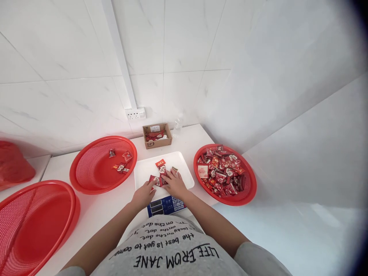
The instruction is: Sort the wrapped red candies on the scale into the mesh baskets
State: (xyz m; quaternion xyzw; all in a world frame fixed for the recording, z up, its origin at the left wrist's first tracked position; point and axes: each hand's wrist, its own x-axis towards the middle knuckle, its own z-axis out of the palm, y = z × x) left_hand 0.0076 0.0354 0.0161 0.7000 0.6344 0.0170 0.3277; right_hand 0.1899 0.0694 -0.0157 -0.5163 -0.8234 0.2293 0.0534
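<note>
Several small red packets (pixel 162 169) lie on the white tray of a scale (pixel 184 168), whose blue keypad panel faces me. My left hand (pixel 143 194) is at the tray's lower left, its fingertips closed on a red packet with a white label (pixel 155 179). Over the packets at the middle of the tray, my right hand (pixel 175 184) rests with its fingers spread, touching them. A small pale packet (pixel 174 169) shows just beyond its fingertips.
Right of the scale, a red basket (pixel 249 193) is full of red packets. To the left, one red basket (pixel 94 188) holds a few packets; another (pixel 64 226) is nearer. Behind are a cardboard box (pixel 159 143), a clear bottle (pixel 178 123) and the wall.
</note>
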